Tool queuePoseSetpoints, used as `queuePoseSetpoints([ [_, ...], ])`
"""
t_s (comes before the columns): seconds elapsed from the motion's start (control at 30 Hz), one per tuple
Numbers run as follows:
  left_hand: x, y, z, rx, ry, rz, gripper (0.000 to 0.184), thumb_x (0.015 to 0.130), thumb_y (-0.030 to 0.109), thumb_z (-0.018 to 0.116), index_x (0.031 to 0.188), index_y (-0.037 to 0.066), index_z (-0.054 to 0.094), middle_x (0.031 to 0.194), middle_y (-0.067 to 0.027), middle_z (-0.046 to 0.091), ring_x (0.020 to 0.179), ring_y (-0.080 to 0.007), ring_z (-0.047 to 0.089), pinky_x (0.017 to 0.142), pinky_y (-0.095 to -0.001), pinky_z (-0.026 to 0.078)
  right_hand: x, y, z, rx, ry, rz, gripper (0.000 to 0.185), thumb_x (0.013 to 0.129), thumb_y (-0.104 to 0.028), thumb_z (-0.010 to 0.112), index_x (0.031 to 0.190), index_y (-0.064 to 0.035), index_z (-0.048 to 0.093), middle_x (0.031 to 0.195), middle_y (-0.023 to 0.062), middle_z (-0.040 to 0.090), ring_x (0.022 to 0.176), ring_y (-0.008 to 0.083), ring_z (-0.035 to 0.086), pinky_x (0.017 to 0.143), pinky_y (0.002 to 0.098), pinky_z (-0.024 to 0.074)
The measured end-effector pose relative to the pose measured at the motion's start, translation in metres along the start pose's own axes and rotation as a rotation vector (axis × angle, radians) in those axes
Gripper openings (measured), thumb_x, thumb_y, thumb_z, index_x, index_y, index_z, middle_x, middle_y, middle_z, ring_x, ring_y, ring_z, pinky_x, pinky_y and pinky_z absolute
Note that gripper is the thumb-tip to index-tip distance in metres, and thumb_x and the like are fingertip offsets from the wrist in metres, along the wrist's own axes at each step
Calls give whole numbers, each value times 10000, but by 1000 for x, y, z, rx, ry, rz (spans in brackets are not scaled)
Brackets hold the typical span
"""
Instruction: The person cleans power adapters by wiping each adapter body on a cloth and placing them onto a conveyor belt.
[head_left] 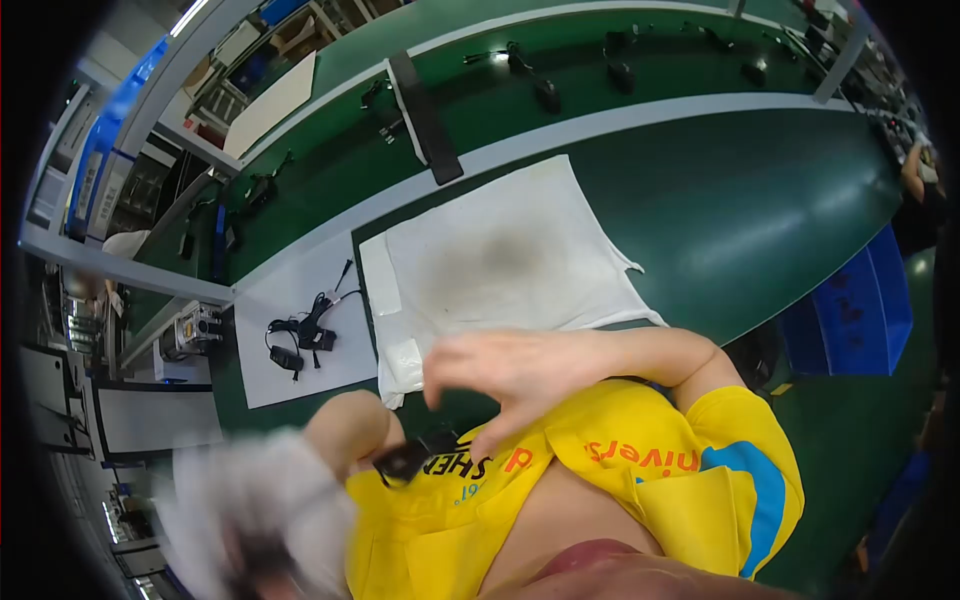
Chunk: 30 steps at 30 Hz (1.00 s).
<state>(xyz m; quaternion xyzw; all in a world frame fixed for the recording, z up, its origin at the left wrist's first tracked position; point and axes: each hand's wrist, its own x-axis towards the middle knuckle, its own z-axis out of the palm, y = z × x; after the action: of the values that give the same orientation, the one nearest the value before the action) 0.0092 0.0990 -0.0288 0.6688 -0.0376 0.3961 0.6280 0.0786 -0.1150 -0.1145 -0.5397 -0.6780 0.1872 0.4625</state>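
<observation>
My right hand [510, 375] reaches across my chest from the right, fingers curved and apart, with nothing visible in its grasp. Just below and left of it is a small black object [405, 460], blurred against my yellow shirt; what supports it is unclear. My left forearm is bent at the lower left, where a white, smeared bundle [250, 500] covers the area of my left hand, so its fingers cannot be made out. A white cloth [500, 250] with a grey smudge lies on the green table [740, 200].
Black cables with an adapter [305, 335] lie on a white board [258, 300] at the left. Several black devices sit along the back shelf [580, 90], crossed by a dark bar [425, 120]. A blue bin [855, 310] is at the right; another person [918, 185] is beyond.
</observation>
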Motion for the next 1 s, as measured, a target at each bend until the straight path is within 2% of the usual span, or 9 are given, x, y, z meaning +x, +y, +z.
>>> queuePoseSetpoints([
  [0.07,3,-11,8,0,-105,-171,662,710,60,682,1289,119,366,921,-112,590,710,-140,587,623,-245,491,-2,-9,-14,49,403,186,817,642,-262,816,1302,-84,369,1204,143,458,930,236,562,707,313,461],
  [0.13,-4,-25,24,26,-273,-307,707,703,58,683,1310,117,325,954,-113,580,749,-148,586,662,-254,488,-3,-15,-34,34,508,227,1051,596,-242,848,1391,-72,181,1286,159,387,913,206,578,682,288,461],
  [0.3,-49,-83,60,141,-814,-238,871,723,62,706,1373,89,127,1120,-129,536,972,-185,563,864,-280,441,-6,-14,-58,163,345,390,858,653,-249,809,1359,-124,338,1133,99,547,837,193,599,625,259,453],
  [0.47,-60,-96,57,-248,-560,-606,832,719,89,719,1364,78,193,1161,-141,505,1025,-209,544,861,-317,451,4,0,-72,-430,346,311,419,716,-166,735,1100,-85,590,888,102,592,789,241,594,655,307,470],
  [0.53,-59,-108,49,429,-289,12,835,685,113,746,1349,73,241,1141,-143,505,989,-226,536,834,-334,453,16,14,-92,-665,528,247,340,720,-126,729,1021,-56,587,857,106,578,739,229,595,641,301,477],
  [0.6,-60,-118,42,491,-222,46,875,655,144,769,1350,69,243,1150,-154,501,956,-239,528,809,-350,454,32,31,-121,-361,720,371,244,825,-117,648,1037,-27,566,801,51,584,592,91,563,534,226,468],
  [0.8,-92,-136,24,494,-373,-329,833,716,168,732,1370,102,221,1158,-149,503,955,-226,539,838,-328,446,74,104,-218,-215,1187,138,539,831,-179,664,1131,71,292,987,183,575,856,203,648,681,241,511],
  [0.87,-98,-138,18,529,-373,-342,823,725,168,725,1373,108,222,1171,-155,500,982,-240,541,857,-334,443,80,143,-230,-89,1329,156,445,791,-198,671,1037,52,396,979,167,552,762,174,630,651,273,497],
  [1.0,-104,-142,11,574,-375,-340,770,734,180,719,1350,79,267,1190,-160,496,1016,-253,542,873,-339,438,68,205,-212,-447,1337,600,449,670,-264,726,975,23,561,1023,219,544,943,366,557,829,413,430],
])
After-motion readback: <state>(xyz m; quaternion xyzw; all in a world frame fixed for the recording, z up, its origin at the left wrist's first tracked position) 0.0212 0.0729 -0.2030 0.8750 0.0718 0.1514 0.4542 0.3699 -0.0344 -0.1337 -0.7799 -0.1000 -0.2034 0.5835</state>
